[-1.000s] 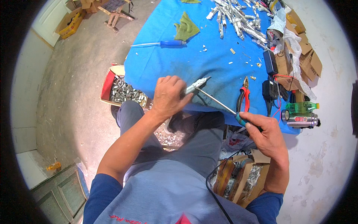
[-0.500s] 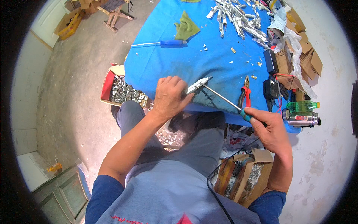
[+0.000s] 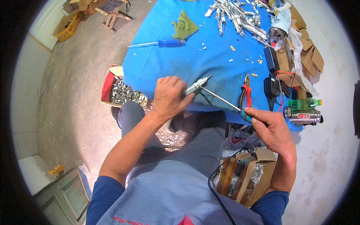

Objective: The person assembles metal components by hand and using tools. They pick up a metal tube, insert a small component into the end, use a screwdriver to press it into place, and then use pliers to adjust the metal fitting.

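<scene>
my left hand point(image 3: 168, 98) is closed around a small silvery metal part point(image 3: 197, 86), pinning it at the near edge of the blue table point(image 3: 157, 67) with its pale end poking out past my thumb. my right hand point(image 3: 272, 129) is wrapped tight on the teal handle of a screwdriver point(image 3: 225, 101), and its long thin shaft runs up and to the left until the tip meets the part just beside my left fingers. both hands are shut on what they hold, neither one loose.

just beyond the shaft a pair of red-handled pliers point(image 3: 244, 95) lies on the cloth, and past it two black power bricks point(image 3: 270, 71) with their cords sit near the table's right edge. farther up the table lies a blue-handled screwdriver point(image 3: 159, 43), a crumpled green rag point(image 3: 184, 27), and a heap of silvery metal pieces point(image 3: 236, 17) (too jumbled to tell one from another).

on the floor to my left an open box with a red wall point(image 3: 108, 84) is full of small metal pieces. by my right elbow stands a cardboard box point(image 3: 243, 180) holding more of them, and a green bottle point(image 3: 304, 103) and a steel flask point(image 3: 303, 116) lie on their sides off the table's right corner.
</scene>
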`<state>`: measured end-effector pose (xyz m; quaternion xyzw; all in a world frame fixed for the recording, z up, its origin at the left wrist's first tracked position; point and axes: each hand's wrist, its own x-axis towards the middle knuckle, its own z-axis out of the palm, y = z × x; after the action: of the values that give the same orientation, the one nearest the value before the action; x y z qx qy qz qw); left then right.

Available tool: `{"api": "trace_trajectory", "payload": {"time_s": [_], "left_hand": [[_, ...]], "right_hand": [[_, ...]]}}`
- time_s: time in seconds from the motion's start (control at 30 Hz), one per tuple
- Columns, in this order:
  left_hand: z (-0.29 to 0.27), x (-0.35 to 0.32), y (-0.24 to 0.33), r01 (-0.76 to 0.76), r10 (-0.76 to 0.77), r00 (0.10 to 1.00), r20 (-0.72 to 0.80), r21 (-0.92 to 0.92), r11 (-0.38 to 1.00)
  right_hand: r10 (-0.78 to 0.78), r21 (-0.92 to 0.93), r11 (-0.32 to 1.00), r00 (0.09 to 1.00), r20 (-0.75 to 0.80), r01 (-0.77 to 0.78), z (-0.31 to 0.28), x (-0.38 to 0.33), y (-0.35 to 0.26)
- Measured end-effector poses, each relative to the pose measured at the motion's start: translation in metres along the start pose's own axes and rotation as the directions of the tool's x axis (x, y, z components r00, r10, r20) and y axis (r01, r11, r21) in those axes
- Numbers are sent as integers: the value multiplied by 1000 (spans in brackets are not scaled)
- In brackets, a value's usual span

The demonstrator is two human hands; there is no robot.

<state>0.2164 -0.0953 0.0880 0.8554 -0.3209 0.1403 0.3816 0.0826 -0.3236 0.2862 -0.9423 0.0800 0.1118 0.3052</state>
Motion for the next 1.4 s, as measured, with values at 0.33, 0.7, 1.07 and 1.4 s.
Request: {"api": "trace_trajectory", "payload": {"time_s": [0.33, 0.7, 1.07, 1.4], "left_hand": [[1, -1, -1, -11, 11, 1000, -16, -2, 1000], [2, -1, 1, -15, 14, 1000, -28, -9, 1000], [4, -2, 1, 2, -2, 1000, -26, 6, 1000], [4, -1, 0, -2, 3, 1000, -29, 16, 1000]], "right_hand": [[-48, -69, 996, 999, -13, 47, 0, 0, -1], [-8, -10, 1000, 1000, 1, 8, -4, -3, 2], [-157, -93, 984, 987, -45, 152, 1, 2, 1], [-56, 27, 998, 998, -19, 56, 12, 12, 2]]}}
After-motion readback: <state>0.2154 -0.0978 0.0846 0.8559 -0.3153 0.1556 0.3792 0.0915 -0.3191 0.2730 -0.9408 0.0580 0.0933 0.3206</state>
